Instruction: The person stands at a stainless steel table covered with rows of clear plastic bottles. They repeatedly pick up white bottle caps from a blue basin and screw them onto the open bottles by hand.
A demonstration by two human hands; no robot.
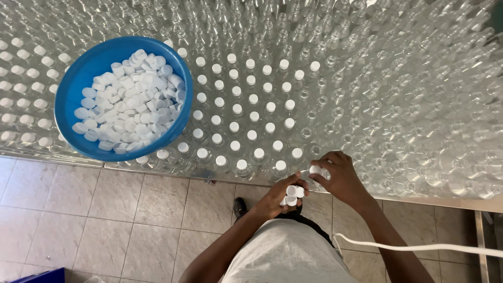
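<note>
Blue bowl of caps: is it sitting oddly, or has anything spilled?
The blue bowl sits directly on top of the capped bottles, not on a flat surface, though it looks level. No caps lie spilled on the floor. Nothing else stands out.

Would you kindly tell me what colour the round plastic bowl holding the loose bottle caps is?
The round plastic bowl is bright blue, seen clearly in the head view.

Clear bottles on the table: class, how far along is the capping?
Done: the bottles beside the blue bowl wear white caps. In hand: the right hand sets a cap on an edge bottle; the left hand holds spare caps. Left: the open bottles rightward.
</note>
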